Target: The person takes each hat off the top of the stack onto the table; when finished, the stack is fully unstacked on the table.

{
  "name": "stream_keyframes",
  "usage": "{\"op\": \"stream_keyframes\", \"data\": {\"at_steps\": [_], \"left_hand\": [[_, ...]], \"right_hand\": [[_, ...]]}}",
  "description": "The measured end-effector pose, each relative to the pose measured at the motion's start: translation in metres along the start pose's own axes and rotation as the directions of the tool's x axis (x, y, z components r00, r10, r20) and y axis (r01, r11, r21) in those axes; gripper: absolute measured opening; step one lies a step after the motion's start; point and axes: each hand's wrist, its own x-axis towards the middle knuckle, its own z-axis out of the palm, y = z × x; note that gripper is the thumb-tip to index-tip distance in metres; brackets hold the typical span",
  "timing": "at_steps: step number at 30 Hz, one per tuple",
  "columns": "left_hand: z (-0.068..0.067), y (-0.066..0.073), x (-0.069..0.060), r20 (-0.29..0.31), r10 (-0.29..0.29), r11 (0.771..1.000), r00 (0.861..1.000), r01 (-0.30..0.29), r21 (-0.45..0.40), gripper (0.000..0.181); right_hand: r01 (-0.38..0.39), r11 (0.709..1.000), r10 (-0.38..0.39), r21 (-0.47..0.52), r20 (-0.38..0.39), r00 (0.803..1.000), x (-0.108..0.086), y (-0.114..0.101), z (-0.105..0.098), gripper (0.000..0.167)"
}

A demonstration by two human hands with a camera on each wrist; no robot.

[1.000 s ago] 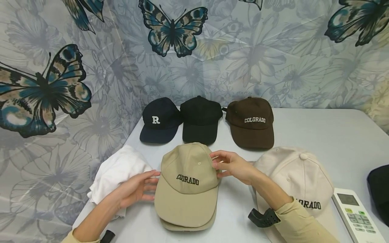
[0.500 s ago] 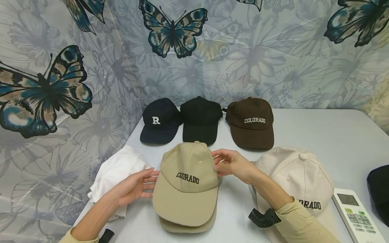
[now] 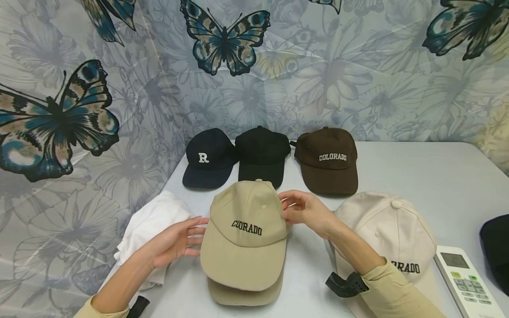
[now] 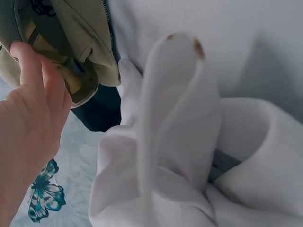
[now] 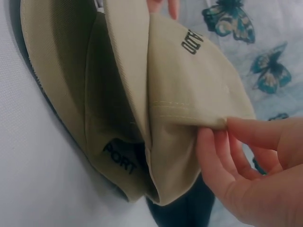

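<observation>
A khaki baseball cap (image 3: 242, 260) with black COLORADO lettering is tilted up over a second khaki cap (image 3: 244, 297) of the same colour, whose brim shows below. My right hand (image 3: 310, 214) pinches the upper cap's side fabric between thumb and fingers, plain in the right wrist view. At the other side, my left hand (image 3: 171, 243) touches the caps with its fingers fairly straight; its thumb is hard to make out. In the right wrist view the lower cap (image 5: 118, 156) shows the letters PORT, and a gap parts the two brims.
A crumpled white cloth item (image 3: 153, 225) lies left. Behind stand a navy cap (image 3: 208, 163), a black cap (image 3: 262, 154) and a brown cap (image 3: 328, 172). Under my right forearm is a cream cap (image 3: 401, 234), beside a white remote control (image 3: 467, 282). A black object (image 3: 497, 251) sits far right.
The upper khaki cap has risen and shifted slightly away from me, so more of the lower brim shows. Both hands have moved up a little with it; my right fingers have closed on its side.
</observation>
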Motion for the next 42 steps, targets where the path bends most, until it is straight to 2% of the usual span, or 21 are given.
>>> {"op": "stream_keyframes", "data": {"at_steps": [8,16,27,33,38,42], "left_hand": [[0.002,0.01,-0.001,0.004,0.019,1.0,1.0,-0.019,0.004,0.063],[0.005,0.022,0.0,0.002,0.031,0.999,1.0,-0.031,0.016,0.061],[0.007,0.028,0.002,-0.001,0.034,0.999,0.999,-0.034,0.034,0.064],[0.006,0.029,0.009,-0.014,0.038,0.997,0.999,-0.037,0.061,0.064],[0.006,0.027,0.019,-0.046,0.026,0.997,0.999,-0.022,0.079,0.065],[0.007,0.022,0.028,-0.045,0.012,0.996,0.999,-0.008,0.086,0.065]], "right_hand": [[0.034,0.998,-0.036,-0.044,-0.026,0.999,0.002,-0.004,-0.003,0.039],[0.028,0.997,-0.031,-0.077,-0.042,0.999,0.006,-0.017,-0.007,0.04],[0.041,0.992,-0.047,-0.117,-0.051,0.998,0.01,-0.03,-0.012,0.038],[0.054,0.986,-0.063,-0.156,-0.057,0.996,0.014,-0.032,-0.015,0.036],[0.069,0.974,-0.087,-0.215,-0.076,0.993,0.019,-0.031,-0.017,0.034],[0.072,0.963,-0.098,-0.261,-0.089,0.991,0.021,-0.029,-0.018,0.033]]}}
